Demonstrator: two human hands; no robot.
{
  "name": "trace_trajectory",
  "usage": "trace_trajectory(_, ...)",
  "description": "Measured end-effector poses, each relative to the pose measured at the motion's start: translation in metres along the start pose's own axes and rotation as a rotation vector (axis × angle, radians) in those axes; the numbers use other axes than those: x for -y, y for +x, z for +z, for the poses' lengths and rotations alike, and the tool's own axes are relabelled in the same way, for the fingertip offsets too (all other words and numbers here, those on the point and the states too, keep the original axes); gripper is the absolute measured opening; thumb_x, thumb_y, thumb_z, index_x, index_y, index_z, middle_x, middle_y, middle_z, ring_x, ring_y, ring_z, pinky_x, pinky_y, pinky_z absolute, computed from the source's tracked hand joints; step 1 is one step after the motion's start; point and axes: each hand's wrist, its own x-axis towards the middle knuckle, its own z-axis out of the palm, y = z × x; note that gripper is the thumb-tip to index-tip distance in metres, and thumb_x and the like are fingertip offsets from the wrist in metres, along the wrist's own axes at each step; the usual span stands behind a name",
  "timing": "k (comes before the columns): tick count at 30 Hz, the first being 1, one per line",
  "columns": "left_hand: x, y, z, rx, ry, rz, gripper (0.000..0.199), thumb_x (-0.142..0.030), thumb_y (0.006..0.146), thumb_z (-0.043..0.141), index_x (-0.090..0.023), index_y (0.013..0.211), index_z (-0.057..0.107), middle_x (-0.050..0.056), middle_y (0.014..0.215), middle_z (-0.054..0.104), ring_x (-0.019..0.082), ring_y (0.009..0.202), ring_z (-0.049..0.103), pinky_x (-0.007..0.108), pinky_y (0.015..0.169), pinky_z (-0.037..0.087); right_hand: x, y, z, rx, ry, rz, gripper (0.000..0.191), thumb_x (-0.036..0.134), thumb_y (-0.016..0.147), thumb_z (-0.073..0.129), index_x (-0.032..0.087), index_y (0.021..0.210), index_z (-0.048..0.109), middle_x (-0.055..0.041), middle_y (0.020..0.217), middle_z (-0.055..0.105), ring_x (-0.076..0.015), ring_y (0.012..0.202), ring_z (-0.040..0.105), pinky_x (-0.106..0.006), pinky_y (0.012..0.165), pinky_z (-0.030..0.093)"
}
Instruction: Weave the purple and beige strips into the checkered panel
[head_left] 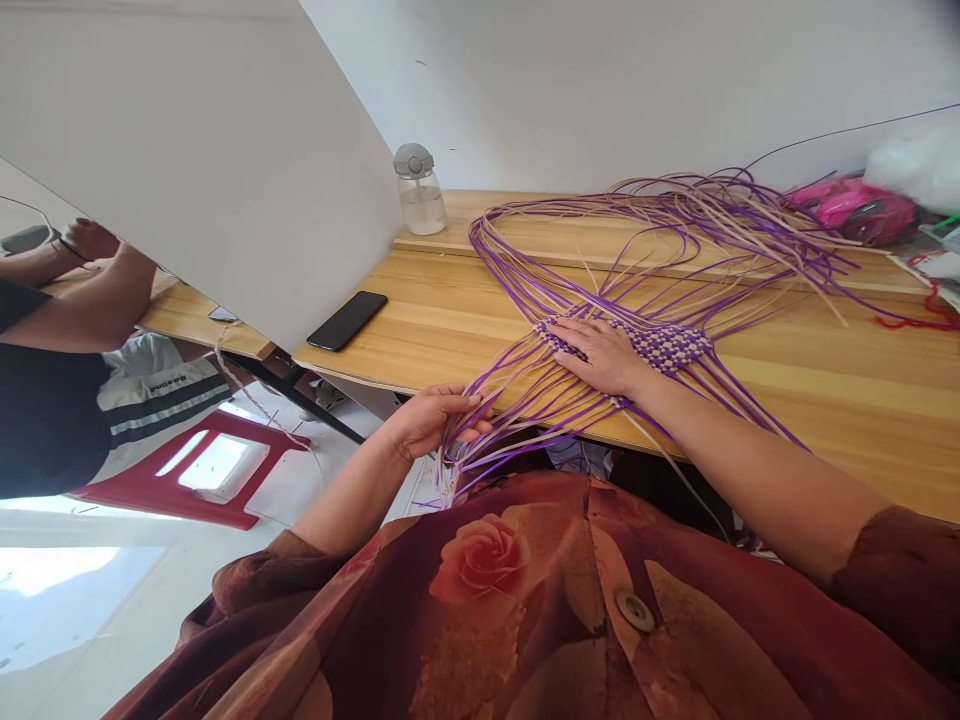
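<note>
A woven piece (675, 346) of purple and beige strands lies on the wooden table near its front edge. My right hand (600, 355) rests flat on the left part of this weave, fingers stretched out and pointing left. Loose strands (525, 385) fan out from the weave toward my body and over the table edge. At the lower left of these, my left hand (442, 418) has its fingers closed around some of the strands. Exactly how many it grips cannot be made out. Longer strands (517, 205) loop away behind the weave.
A black phone (347, 320) and a lidded water bottle (420, 190) stand to the left. Pink plastic wrapping (855, 207) lies at the back right. Beyond a white partition (225, 150), another person's arm (90, 300) shows, with a red stool (217, 470) below.
</note>
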Motion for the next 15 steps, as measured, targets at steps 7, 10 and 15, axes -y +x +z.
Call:
trace_trajectory(7, 0.0005, 0.0006, 0.0032, -0.01, 0.018, 0.064, 0.03, -0.01, 0.076, 0.061, -0.012, 0.106, 0.06, 0.003, 0.058, 0.064, 0.014, 0.047, 0.063, 0.018, 0.04, 0.047, -0.0007, 0.0004, 0.0004, 0.013, 0.0, 0.006, 0.057, 0.056, 0.097, 0.03, 0.033, 0.148, 0.039, 0.0022, 0.154, 0.037, -0.0327, 0.134, 0.04, -0.053, 0.104, 0.035)
trace_trajectory(10, -0.0005, 0.0015, 0.004, 0.073, 0.047, 0.023, 0.018, -0.007, 0.072, 0.061, -0.012, 0.089, 0.06, 0.004, 0.056, 0.064, 0.014, 0.045, 0.062, 0.018, 0.039, 0.045, -0.001, -0.0002, 0.0003, 0.009, 0.004, 0.006, 0.057, 0.056, 0.097, 0.03, 0.034, 0.149, 0.039, 0.0023, 0.154, 0.038, -0.033, 0.134, 0.04, -0.054, 0.104, 0.035)
trace_trajectory(15, -0.0036, 0.006, 0.0008, 0.123, 0.076, -0.054, 0.021, -0.022, 0.081, 0.063, -0.008, 0.096, 0.068, 0.003, 0.051, 0.06, 0.011, 0.042, 0.058, 0.016, 0.039, 0.043, -0.0007, -0.0006, -0.0006, 0.01, 0.003, 0.008, 0.057, 0.055, 0.097, 0.03, 0.034, 0.148, 0.039, 0.0021, 0.154, 0.038, -0.0329, 0.134, 0.04, -0.054, 0.103, 0.035)
